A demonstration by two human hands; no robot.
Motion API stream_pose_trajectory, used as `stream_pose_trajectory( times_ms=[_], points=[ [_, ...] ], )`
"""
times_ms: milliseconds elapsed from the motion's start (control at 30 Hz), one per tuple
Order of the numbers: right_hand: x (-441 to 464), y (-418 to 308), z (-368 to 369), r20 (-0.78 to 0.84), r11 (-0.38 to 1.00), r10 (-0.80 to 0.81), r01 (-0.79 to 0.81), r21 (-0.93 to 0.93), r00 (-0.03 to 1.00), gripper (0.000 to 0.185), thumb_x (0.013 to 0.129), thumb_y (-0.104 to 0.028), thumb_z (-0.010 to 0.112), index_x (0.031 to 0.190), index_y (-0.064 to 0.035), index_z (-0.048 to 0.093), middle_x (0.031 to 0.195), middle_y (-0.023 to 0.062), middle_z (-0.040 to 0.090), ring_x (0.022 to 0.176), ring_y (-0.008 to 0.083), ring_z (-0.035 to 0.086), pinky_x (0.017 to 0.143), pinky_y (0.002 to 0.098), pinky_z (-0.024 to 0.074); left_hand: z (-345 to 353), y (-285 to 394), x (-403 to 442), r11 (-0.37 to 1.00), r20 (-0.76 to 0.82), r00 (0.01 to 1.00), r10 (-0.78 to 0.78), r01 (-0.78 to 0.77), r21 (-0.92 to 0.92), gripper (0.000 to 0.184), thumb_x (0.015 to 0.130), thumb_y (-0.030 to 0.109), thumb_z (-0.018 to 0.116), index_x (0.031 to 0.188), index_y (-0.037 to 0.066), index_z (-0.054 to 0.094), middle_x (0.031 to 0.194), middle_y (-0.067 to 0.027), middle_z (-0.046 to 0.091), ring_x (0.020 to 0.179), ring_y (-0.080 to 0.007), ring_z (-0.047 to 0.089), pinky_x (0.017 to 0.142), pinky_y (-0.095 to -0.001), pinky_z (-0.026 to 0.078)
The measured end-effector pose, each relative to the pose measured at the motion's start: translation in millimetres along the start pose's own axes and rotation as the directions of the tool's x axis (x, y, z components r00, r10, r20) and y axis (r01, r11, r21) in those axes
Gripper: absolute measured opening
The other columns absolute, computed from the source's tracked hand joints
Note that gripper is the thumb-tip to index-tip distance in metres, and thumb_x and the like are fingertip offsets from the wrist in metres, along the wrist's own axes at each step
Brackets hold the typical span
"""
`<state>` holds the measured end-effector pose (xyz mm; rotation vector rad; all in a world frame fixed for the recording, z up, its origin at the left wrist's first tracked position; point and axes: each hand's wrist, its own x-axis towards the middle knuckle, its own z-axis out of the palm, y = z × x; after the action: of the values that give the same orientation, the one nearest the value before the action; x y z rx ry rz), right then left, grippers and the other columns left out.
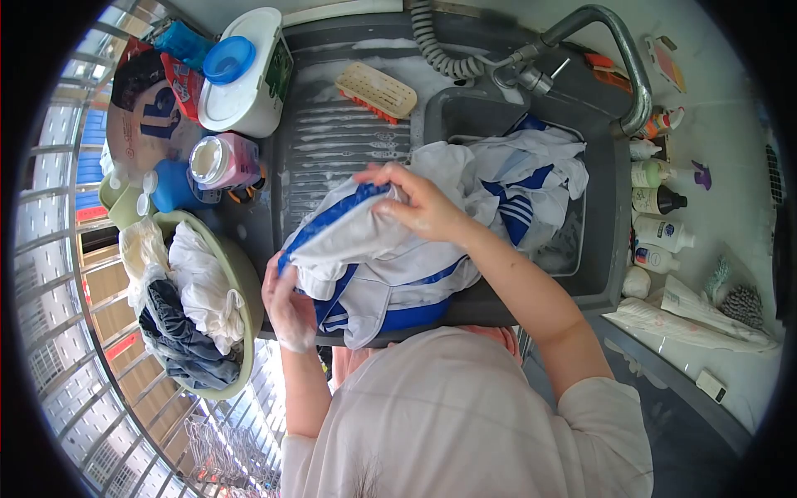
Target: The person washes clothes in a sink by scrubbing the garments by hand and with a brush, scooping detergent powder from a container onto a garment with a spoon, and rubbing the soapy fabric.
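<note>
A wet white and blue garment lies bunched over the ribbed washboard and trails right into the grey sink. My right hand pinches a raised fold of it, blue edge uppermost, between thumb and fingers. Lower down, soapy foam coats my left hand, whose fingers grip the garment's left end; its fingertips are partly behind the cloth. White and blue striped cloth fills much of the sink basin; whether it is the same garment I cannot tell. Beyond my right hand, a scrub brush rests bristles down on the foamy board.
To the left stand a white tub, a pink jar and a blue bottle. A green basin holds white and dark clothes. The faucet arches over the sink's right side; several bottles line the right ledge.
</note>
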<state>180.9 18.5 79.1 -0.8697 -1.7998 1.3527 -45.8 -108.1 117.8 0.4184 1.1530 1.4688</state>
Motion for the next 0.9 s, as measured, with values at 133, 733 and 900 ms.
stream_pose_trajectory(
  times_ms=[133,733,900],
  points=[
    [8,-1,-3,0.070,0.893,0.338,-0.344,0.292,0.938,0.021,0.097,-0.018,0.058,0.111,-0.0046,0.053,0.098,0.0001,0.059,0.094,0.0066,0.052,0.085,0.0237,0.0428,12,-8,21,0.833,0.150,0.956,-0.251,0.293,-0.470,0.051,0.102,0.037,0.042,0.129,-0.006,0.048,0.132,-0.0184,0.056,0.119,-0.0308,0.056,0.101,-0.0414,0.045],
    [34,50,62,-0.294,0.720,-0.313,0.023,-0.694,0.903,0.020,0.071,-0.028,0.071,0.062,-0.0140,0.059,0.060,0.0073,0.057,0.055,0.0282,0.058,0.051,0.0425,0.0446,36,-101,71,0.959,0.400,0.914,-0.075,0.176,-0.221,0.077,0.088,0.062,0.053,0.144,0.013,0.033,0.130,-0.0073,0.052,0.109,-0.0214,0.057,0.087,-0.0334,0.051],
    [8,14,83,-0.262,0.799,-0.332,0.123,-0.589,0.906,0.018,0.069,-0.027,0.070,0.060,-0.0154,0.060,0.062,0.0086,0.060,0.053,0.0280,0.059,0.049,0.0428,0.0458,-37,-161,130,0.781,0.536,0.817,-0.214,0.473,-0.408,0.052,0.095,0.049,0.044,0.130,0.011,0.047,0.122,-0.0098,0.056,0.109,-0.0214,0.059,0.081,-0.0341,0.054]
  ],
)
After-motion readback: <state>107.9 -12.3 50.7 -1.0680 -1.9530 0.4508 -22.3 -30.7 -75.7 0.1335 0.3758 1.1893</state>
